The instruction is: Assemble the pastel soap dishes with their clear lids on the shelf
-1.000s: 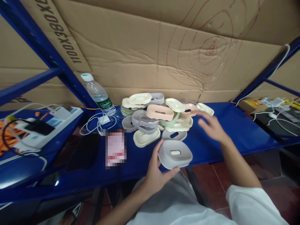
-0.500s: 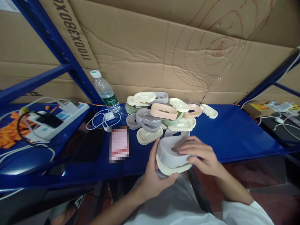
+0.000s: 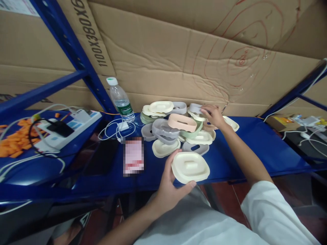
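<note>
My left hand (image 3: 173, 185) is closed on the edge of a cream soap dish tray (image 3: 190, 166), oval with a raised bar in its middle, held over the front edge of the table. My right hand (image 3: 213, 115) reaches to the back of the pile, its fingers closed on the right end of a grey soap dish shell (image 3: 196, 108). That shell rests over a cream tray; whether they touch all round I cannot tell. About it lie a peach shell (image 3: 182, 122), several grey shells (image 3: 166, 128) and a cream tray (image 3: 166, 148).
Left of the pile stand a water bottle (image 3: 122, 102), a coiled white cable (image 3: 104, 133) and a pink blurred packet (image 3: 133, 156). Further left are a power strip (image 3: 68, 131) and orange pieces (image 3: 17, 139). A cardboard sheet (image 3: 153, 58) rises behind the blue table (image 3: 255, 143).
My right hand took the grey shell off the cream tray in my left hand and carried it to the back of the pile. My left hand kept the tray.
</note>
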`<action>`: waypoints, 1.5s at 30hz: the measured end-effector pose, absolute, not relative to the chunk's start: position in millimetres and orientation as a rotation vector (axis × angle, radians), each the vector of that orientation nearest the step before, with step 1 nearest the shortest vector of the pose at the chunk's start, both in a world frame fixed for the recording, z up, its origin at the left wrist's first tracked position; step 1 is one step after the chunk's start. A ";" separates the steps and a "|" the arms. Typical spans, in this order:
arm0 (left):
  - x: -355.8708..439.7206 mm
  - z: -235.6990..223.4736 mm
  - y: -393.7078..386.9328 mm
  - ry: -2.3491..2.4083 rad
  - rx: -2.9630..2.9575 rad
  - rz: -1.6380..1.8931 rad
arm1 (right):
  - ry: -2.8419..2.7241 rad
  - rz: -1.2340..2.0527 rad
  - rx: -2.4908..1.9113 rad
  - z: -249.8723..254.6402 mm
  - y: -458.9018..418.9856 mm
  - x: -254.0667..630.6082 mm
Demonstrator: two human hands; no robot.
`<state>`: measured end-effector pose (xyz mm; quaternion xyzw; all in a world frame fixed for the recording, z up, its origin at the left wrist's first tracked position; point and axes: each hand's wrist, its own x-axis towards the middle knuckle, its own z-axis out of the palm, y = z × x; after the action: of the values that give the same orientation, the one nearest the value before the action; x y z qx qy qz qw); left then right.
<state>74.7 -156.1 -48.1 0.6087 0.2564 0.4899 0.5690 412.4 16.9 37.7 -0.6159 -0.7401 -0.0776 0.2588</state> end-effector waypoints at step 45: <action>47.1 -60.6 -129.0 0.959 2.866 0.712 | -2.045 -0.108 -1.571 -54.7 -183.7 332.9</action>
<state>47.1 -129.0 -60.6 0.9229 0.3088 0.2292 0.0186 332.9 -183.7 -54.7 -0.5850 -0.7614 -0.0403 0.2766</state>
